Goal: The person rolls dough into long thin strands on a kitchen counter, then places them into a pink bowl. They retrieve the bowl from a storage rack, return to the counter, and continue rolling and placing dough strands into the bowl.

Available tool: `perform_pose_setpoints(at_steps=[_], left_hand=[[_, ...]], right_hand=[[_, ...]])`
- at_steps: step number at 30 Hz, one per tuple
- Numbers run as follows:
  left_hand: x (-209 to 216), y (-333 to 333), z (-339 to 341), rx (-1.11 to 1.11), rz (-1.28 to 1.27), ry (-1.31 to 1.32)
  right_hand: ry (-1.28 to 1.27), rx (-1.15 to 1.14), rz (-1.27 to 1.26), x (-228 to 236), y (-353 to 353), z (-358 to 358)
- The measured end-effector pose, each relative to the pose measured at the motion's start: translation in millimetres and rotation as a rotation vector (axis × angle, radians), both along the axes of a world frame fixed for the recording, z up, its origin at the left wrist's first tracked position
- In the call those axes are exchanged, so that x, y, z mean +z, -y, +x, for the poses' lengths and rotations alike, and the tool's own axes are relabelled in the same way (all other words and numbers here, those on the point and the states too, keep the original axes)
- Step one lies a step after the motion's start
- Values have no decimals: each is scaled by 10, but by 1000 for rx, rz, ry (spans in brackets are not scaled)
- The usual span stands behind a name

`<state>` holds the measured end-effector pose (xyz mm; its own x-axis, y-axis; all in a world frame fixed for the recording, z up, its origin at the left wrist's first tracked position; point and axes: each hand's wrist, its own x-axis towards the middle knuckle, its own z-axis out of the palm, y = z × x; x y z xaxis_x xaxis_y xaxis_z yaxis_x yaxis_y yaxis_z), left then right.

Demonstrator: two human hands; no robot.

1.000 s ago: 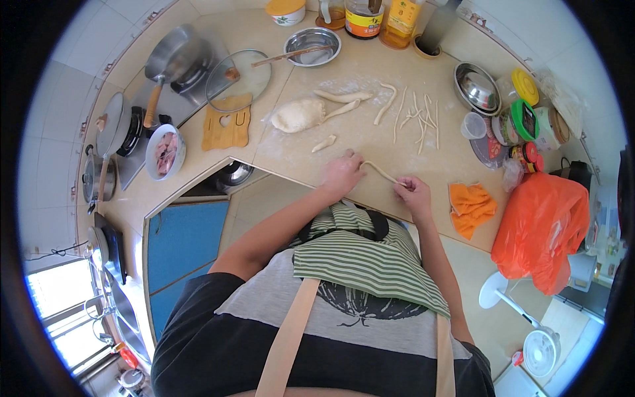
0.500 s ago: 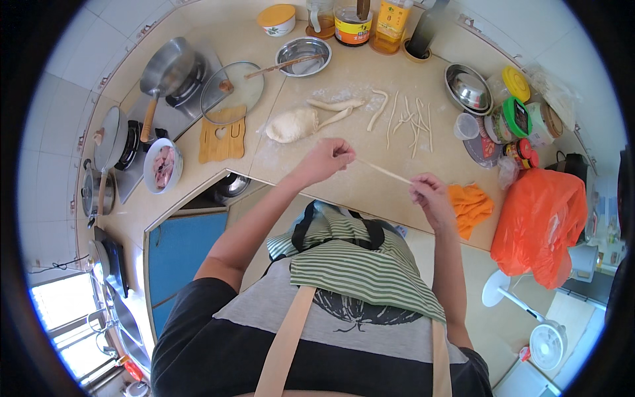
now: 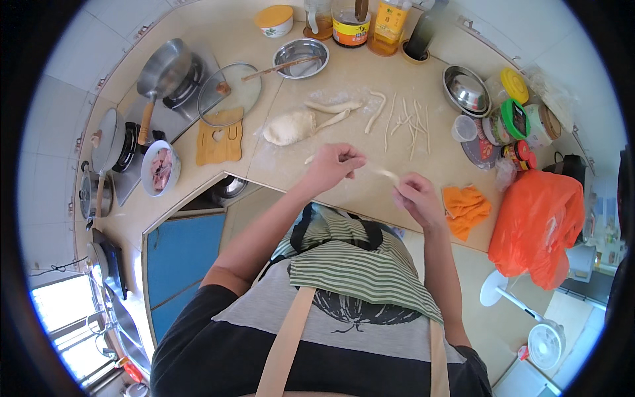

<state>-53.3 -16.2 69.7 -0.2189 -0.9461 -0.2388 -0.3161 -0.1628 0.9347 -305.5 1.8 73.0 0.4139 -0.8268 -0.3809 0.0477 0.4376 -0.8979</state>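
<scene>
Dough strip [image 3: 385, 174], blurred, I see between hands, over counter [image 3: 278, 169]. Long axis crosswise, right end nearer wearer. Right hand [image 3: 403, 188] clamped on that end; left hand [image 3: 359, 165] at other end, grip I cannot tell.

In the head view, the person's right hand [image 3: 419, 196] pinches one end of a blurred dough strip [image 3: 383, 173] above the counter [image 3: 440, 169], while the left hand [image 3: 336, 164] has its fingers bunched near the other end, its grip unclear. Beyond the hands lie a pale dough lump [image 3: 290, 128] and, to its right, a loose group of thin dough strands [image 3: 415, 122]; an orange cloth [image 3: 467, 210] sits just beside the right hand.
</scene>
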Motion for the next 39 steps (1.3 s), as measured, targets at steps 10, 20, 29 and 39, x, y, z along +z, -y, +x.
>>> perform_pose_setpoints(at_steps=[10, 20, 29, 39], left_hand=[[-139, -101, 70, -126, 257, 41], [-629, -117, -4, -96, -679, 842], [-985, -48, -613, -254, -566, 590], [-1150, -417, -466, -379, -719, 744]], right_hand=[[-532, 150, -26, -294, -65, -96], [-428, -125, 17, -682, -47, -67], [-724, -221, -320, -887, -172, -273], [-999, 237, -933, -906, -318, 288]])
